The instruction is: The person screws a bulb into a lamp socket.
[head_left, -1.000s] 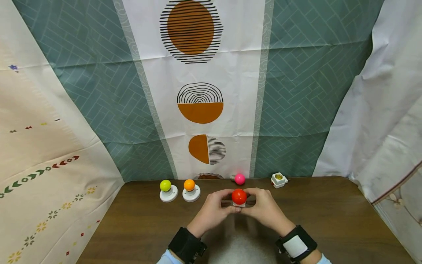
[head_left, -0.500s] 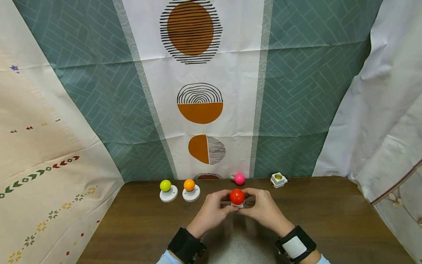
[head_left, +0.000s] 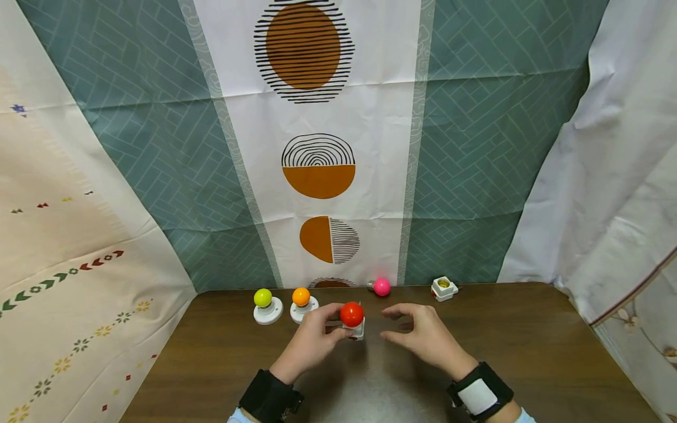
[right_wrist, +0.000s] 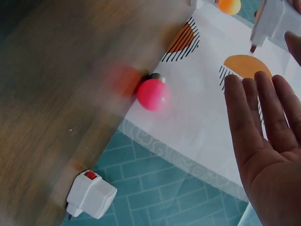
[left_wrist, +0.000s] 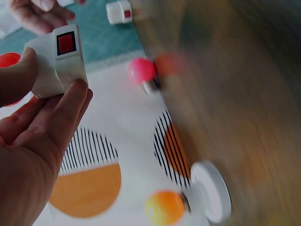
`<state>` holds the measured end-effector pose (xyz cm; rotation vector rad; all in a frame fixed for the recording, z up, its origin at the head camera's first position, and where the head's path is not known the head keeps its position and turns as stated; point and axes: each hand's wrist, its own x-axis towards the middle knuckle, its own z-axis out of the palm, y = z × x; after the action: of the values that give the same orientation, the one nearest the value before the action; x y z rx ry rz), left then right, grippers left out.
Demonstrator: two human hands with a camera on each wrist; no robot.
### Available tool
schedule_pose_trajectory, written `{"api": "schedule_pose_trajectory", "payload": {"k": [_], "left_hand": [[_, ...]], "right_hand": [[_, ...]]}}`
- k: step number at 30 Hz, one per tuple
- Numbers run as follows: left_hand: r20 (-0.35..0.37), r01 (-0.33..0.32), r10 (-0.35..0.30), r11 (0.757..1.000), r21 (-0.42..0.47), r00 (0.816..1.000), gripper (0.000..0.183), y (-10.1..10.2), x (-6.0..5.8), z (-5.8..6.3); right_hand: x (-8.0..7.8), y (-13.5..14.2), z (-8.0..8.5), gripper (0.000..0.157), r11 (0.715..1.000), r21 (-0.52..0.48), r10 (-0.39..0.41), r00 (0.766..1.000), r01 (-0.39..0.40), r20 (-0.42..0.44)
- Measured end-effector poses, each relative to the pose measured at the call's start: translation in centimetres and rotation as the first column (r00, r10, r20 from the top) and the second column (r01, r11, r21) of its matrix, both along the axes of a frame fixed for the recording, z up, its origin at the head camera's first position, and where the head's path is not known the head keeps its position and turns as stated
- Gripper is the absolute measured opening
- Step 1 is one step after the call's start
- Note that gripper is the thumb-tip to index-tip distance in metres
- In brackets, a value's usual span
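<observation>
My left hand (head_left: 312,341) grips a white bulb socket (left_wrist: 56,61) with a red switch, thumb on one side and fingers on the other. Screwed into that socket is a red round bulb (head_left: 351,314). To its right, my right hand (head_left: 423,335) is apart from it, fingers and thumb spread with nothing between them. In the right wrist view the right fingers (right_wrist: 240,108) are extended below the held socket (right_wrist: 277,23). A pink bulb (head_left: 381,286) lies on its side at the back of the table, beyond both hands.
At the table's (head_left: 211,364) back left stand a yellow-green bulb (head_left: 262,298) and an orange bulb (head_left: 301,296), each in a round white base. A second white socket (head_left: 443,288) with a red switch sits at the back right. Patterned cloth (head_left: 465,176) hangs behind.
Both hands held the socket with the red bulb before. My right hand has let go, and my left hand has carried it to the left.
</observation>
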<state>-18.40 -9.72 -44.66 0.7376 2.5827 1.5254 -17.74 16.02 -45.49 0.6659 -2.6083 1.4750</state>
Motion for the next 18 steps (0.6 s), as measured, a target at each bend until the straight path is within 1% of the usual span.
{"api": "schedule_pose_trajectory", "payload": {"k": [4, 8, 13, 18], "left_hand": [[0.000, -0.024, 0.024, 1.000, -0.020, 1.000, 0.045, -2.4, 0.2, 0.1], [0.001, -0.060, 0.060, 0.998, -0.029, 0.998, 0.046, -4.9, 0.6, -0.2], [0.048, -0.127, 0.130, 0.990, -0.053, 0.990, 0.046, -7.8, 1.1, -1.1], [0.041, -0.190, 0.194, 0.977, -0.093, 0.980, 0.045, -10.5, 1.5, -2.0]], "right_hand": [[0.0, 0.1, 0.0, 0.032, 0.999, 0.031, -0.025, 0.999, 0.026, -0.021], [0.0, 0.2, -0.1, 0.030, 0.996, 0.065, -0.065, 0.997, 0.068, -0.053], [-0.1, 0.5, -0.3, 0.029, 0.989, 0.101, -0.103, 0.992, 0.110, -0.073], [0.0, 0.6, -0.4, 0.030, 0.981, 0.135, -0.129, 0.989, 0.137, -0.072]]}}
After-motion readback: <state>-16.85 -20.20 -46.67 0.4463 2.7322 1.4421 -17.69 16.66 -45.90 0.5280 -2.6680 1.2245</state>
